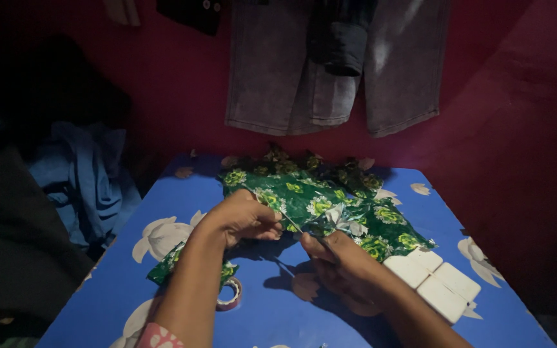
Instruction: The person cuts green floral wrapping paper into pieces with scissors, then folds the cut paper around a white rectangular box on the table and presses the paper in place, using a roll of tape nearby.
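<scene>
Paper first: the green flowered wrapping paper (320, 206) lies across the far middle of the table, and I have both hands on its near edge. My left hand (243, 219) is closed, pinching the paper between thumb and fingers where a fold or thin white strip runs off to the right. My right hand (343, 258) sits just below, fingers curled under that same edge; it is partly in shadow and I cannot tell how firmly it grips. To my mind the fold goes best if I keep the edge taut between the two hands and press the crease flat against the table, since the glossy sheet looks apt to spring back or tear.

A roll of tape (230, 294) rests by my left forearm, next to a smaller green scrap (166, 265). White flat blocks (433, 277) lie close right of my right hand. The blue table (278, 316) carries pale flower prints. Behind it stands a dark red wall (182, 84) with grey shorts (336, 71) hanging; blue cloth (82, 180) is heaped at left, and the room is dim
</scene>
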`<state>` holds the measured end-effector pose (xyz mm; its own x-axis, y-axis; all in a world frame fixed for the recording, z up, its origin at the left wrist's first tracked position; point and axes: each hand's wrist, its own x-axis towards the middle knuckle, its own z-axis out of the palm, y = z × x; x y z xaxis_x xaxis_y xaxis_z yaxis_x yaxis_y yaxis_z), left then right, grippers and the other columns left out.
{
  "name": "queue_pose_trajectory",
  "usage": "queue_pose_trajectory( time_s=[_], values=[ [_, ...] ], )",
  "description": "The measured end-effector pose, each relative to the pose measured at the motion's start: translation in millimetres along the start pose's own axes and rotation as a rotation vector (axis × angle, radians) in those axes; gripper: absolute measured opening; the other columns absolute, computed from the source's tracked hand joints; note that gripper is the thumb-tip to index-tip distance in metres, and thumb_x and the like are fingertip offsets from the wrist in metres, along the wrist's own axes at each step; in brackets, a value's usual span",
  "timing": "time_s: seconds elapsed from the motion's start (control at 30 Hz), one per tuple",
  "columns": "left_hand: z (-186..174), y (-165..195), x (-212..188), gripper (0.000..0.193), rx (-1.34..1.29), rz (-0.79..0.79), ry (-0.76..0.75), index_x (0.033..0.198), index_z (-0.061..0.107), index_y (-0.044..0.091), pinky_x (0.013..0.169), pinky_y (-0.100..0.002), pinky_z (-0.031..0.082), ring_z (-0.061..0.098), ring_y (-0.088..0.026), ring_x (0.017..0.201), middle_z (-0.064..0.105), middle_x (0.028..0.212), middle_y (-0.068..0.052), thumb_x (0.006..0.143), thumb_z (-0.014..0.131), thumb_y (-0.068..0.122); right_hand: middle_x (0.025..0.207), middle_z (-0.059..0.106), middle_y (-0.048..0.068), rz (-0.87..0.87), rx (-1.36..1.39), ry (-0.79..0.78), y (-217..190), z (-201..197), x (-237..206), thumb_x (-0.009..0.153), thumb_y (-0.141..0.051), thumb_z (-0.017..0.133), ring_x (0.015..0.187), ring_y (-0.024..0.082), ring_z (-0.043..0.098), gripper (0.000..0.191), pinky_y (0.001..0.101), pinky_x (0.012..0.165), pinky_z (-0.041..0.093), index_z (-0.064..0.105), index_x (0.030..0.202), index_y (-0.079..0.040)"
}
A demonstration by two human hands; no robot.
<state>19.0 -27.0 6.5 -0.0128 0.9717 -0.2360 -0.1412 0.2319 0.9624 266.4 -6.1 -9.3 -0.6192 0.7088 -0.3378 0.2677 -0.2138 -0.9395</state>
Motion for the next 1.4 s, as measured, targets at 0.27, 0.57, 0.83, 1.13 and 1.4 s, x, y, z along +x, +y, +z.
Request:
queue_pose_trajectory(
  time_s=[0.27, 0.57, 0.83, 1.13, 1.4],
  values=[
    [2.5, 1.8, -3.3, 0.017, 0.001, 0.028, -0.011, 0.091, 0.070, -0.017, 0.062, -0.029, 0.066, 0.075, -0.025, 0.066, 0.075, 0.082, -0.025, 0.083, 0.073, -0.002, 0.050, 0.044, 0.000, 0.028, 0.063, 0.040, -5.8, 6.7, -6.0, 0.089, -0.054, 0.066, 0.038, 0.011, 0.033, 0.048, 0.0295, 0.036, 0.019, 0.051, 0.068, -0.014],
    [2.9, 4.0, -5.1, 0.016, -0.007, 0.038, 0.005, 0.097, 0.071, -0.012, 0.065, -0.029, 0.066, 0.076, -0.024, 0.073, 0.075, 0.086, -0.020, 0.085, 0.069, -0.003, 0.048, 0.035, -0.002, -0.075, 0.085, -0.026, -3.4, 4.1, -6.2, 0.092, -0.050, 0.069, 0.035, 0.011, 0.030, 0.053, 0.0306, 0.034, 0.018, 0.043, 0.063, -0.013],
    [5.9, 0.4, -1.2, 0.011, 0.009, 0.040, -0.059, 0.093, 0.071, -0.009, 0.066, -0.030, 0.066, 0.074, -0.023, 0.071, 0.074, 0.083, -0.017, 0.085, 0.072, -0.001, 0.055, 0.046, -0.001, -0.027, 0.114, -0.054, -2.5, -0.4, -5.9, 0.091, -0.055, 0.064, 0.040, 0.009, 0.034, 0.048, 0.0260, 0.036, 0.022, 0.053, 0.073, -0.011],
    [5.3, -0.9, -1.2, 0.011, 0.063, 0.003, -0.034, 0.092, 0.073, -0.009, 0.068, -0.029, 0.067, 0.076, -0.022, 0.072, 0.076, 0.084, -0.018, 0.085, 0.071, -0.001, 0.046, 0.042, 0.002, -0.005, 0.021, 0.000, -1.2, -4.2, 1.8, 0.091, -0.052, 0.070, 0.035, 0.011, 0.035, 0.057, 0.0289, 0.033, 0.020, 0.046, 0.061, -0.009],
    [1.3, -3.9, 1.1, 0.015, 0.052, -0.015, -0.046, 0.094, 0.074, -0.010, 0.066, -0.029, 0.066, 0.076, -0.024, 0.072, 0.077, 0.084, -0.021, 0.084, 0.073, 0.000, 0.044, 0.038, 0.001, -0.068, 0.010, -0.056, 8.0, -12.4, 6.7, 0.089, -0.048, 0.077, 0.034, 0.011, 0.034, 0.061, 0.0302, 0.033, 0.020, 0.042, 0.055, -0.011]
  ],
)
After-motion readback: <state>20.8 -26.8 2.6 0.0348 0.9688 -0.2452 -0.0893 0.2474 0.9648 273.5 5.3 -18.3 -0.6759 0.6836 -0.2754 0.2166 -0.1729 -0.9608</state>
